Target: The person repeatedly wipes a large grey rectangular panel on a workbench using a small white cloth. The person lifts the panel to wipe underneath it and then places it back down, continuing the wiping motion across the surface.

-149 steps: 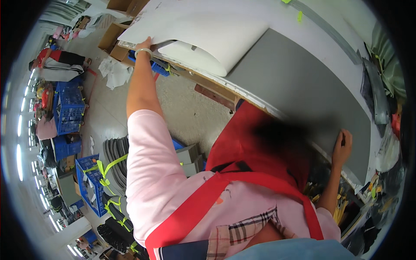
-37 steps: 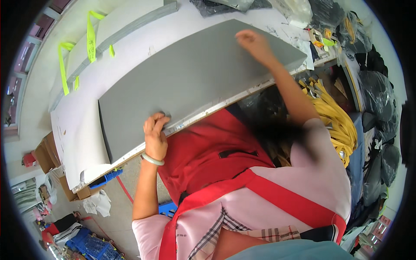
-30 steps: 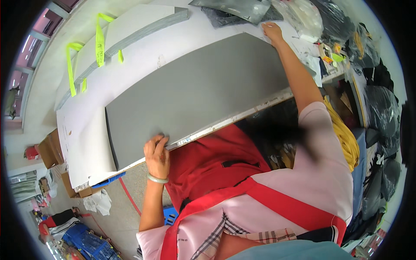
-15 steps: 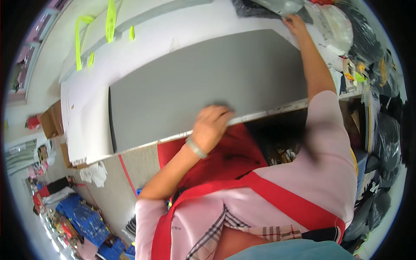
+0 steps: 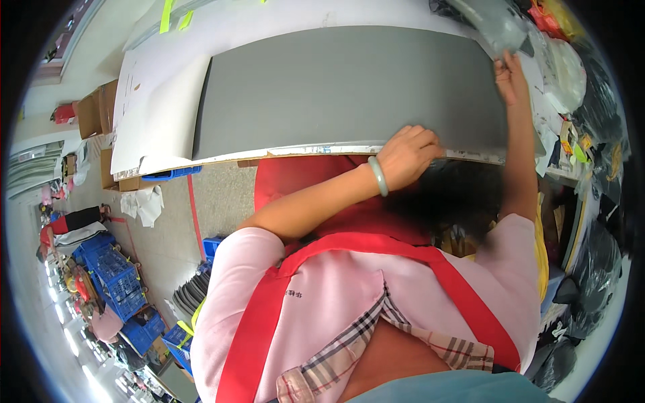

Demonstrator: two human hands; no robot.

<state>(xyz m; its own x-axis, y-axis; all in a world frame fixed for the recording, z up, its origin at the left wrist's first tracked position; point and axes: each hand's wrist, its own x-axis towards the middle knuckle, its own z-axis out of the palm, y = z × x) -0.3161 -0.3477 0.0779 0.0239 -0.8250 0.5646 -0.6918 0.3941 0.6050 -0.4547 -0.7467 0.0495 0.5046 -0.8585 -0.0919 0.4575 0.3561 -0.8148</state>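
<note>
A large dark grey sheet [image 5: 336, 87] lies along the front of the white worktable [image 5: 390, 15]. My left hand [image 5: 406, 158], with a pale bangle at its wrist, rests at the sheet's near edge. Its fingers are curled, and whatever they may hold is hidden beneath them. At the far right, my right hand [image 5: 512, 80] reaches past the sheet's corner. Its fingertips close on the near end of a clear plastic bag [image 5: 494, 23]. The sheet's left end borders a curled white sheet [image 5: 171, 111].
Neon yellow strips [image 5: 166, 17] hang at the back left. Plastic-wrapped bundles [image 5: 564, 70] and black bags [image 5: 594, 221] crowd the right side. Cardboard boxes [image 5: 97, 111] stand beyond the table's left end. Blue crates [image 5: 111, 269] and a crumpled white cloth [image 5: 144, 203] are on the floor.
My left hand has slid rightward along the sheet's near edge. My right hand has come nearer, and the clear bag's end has come with it. The view has shifted.
</note>
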